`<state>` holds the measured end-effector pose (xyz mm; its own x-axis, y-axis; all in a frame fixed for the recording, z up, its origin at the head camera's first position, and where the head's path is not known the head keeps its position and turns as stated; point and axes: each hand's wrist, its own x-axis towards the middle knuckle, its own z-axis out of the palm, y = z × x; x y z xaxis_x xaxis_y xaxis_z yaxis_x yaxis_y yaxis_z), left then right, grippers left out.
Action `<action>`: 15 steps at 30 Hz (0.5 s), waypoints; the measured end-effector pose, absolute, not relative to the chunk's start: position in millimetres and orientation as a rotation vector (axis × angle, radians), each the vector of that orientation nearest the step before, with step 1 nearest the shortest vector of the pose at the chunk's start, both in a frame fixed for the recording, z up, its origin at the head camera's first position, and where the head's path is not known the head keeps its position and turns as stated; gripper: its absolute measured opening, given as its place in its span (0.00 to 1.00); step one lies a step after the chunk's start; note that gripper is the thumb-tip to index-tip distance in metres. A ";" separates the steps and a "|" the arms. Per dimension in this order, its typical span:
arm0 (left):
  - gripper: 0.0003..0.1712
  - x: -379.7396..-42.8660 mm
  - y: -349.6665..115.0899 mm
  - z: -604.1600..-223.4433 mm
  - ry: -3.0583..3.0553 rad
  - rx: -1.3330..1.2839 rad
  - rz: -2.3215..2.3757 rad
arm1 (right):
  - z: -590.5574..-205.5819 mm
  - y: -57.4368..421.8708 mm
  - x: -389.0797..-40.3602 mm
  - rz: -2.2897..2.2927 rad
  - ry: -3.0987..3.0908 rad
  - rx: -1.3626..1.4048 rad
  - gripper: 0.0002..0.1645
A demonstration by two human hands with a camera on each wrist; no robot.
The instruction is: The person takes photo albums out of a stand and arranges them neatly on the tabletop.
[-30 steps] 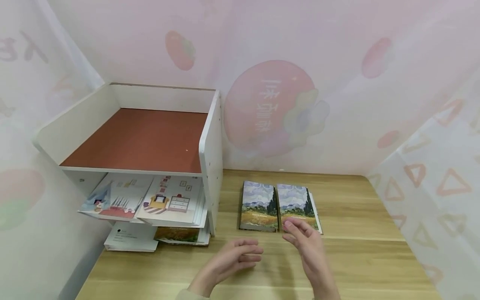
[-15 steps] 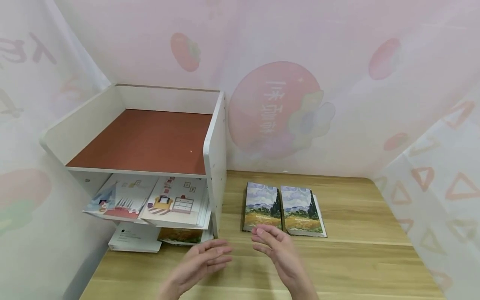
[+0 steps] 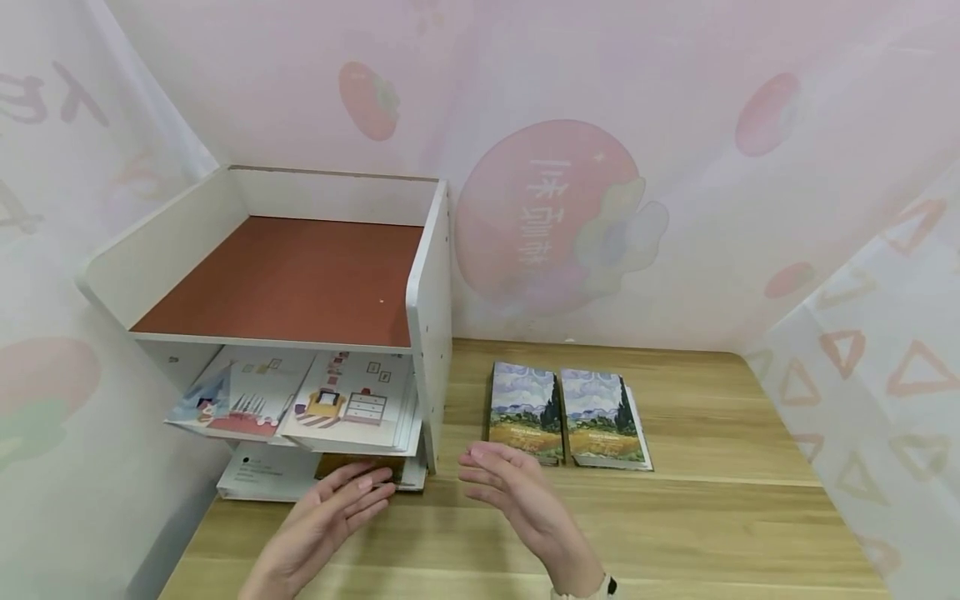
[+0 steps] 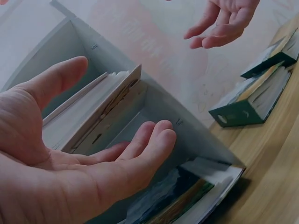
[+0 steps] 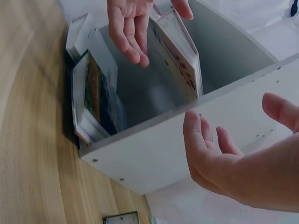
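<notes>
My left hand (image 3: 330,521) is in front of the lower shelf, its fingers loosely bent and holding nothing. In the head view it covers part of a landscape-covered book (image 5: 103,105) lying there. Beside that book is a white book (image 3: 262,475). The shelf above bears books with a furniture drawing (image 3: 352,408) and a red-and-blue drawing (image 3: 243,400) on their covers. To the right of the shelf unit hovers my right hand (image 3: 525,508), also without anything in it, fingers slightly bent. Two landscape-covered books (image 3: 525,408) (image 3: 603,417) lie side by side behind it.
A white shelf unit (image 3: 431,317) with a reddish-brown top board (image 3: 300,275) stands on the left of the wooden table (image 3: 712,533). Its side panel rises between the shelved books and those on the table. Printed curtains (image 3: 675,83) hang behind and at both sides.
Both hands have moved left, away from the two books on the table. The left hand has reached the front of the lower shelf. The books have stayed in place.
</notes>
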<state>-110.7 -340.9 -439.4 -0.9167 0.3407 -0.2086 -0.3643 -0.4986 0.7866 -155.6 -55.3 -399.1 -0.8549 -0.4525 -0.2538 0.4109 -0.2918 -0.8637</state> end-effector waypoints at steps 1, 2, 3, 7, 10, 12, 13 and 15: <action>0.40 -110.7 -344.6 -438.5 1.277 -0.033 2.414 | -399.4 -57.4 -156.7 -2.174 1.399 -0.058 0.29; 0.40 -110.9 -347.9 -437.6 1.275 -0.033 2.417 | -399.9 -59.9 -157.9 -2.176 1.377 -0.063 0.28; 0.39 -110.7 -350.9 -436.7 1.275 -0.022 2.422 | -400.9 -62.3 -159.1 -2.177 1.354 -0.064 0.27; 0.38 -111.2 -361.6 -432.0 1.290 0.025 2.444 | -405.1 -72.7 -163.8 -2.173 1.301 -0.069 0.25; 0.39 -112.8 -367.9 -428.1 1.315 0.012 2.461 | -407.6 -80.6 -167.0 -2.160 1.299 -0.069 0.26; 0.36 -113.9 -372.0 -426.1 1.316 0.000 2.476 | -408.7 -85.4 -168.8 -2.154 1.291 -0.070 0.26; 0.31 -114.6 -374.0 -425.5 1.311 -0.004 2.486 | -408.9 -87.4 -169.5 -2.152 1.284 -0.068 0.27; 0.20 -116.2 -378.2 -424.3 1.292 -0.001 2.499 | -408.3 -91.5 -170.9 -2.145 1.272 -0.063 0.28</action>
<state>-116.2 -378.2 -424.3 -0.9465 0.2863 -0.1491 -0.2872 -0.5359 0.7939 -170.9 -91.5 -408.3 -0.7966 -0.5418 -0.2681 0.4951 -0.3303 -0.8036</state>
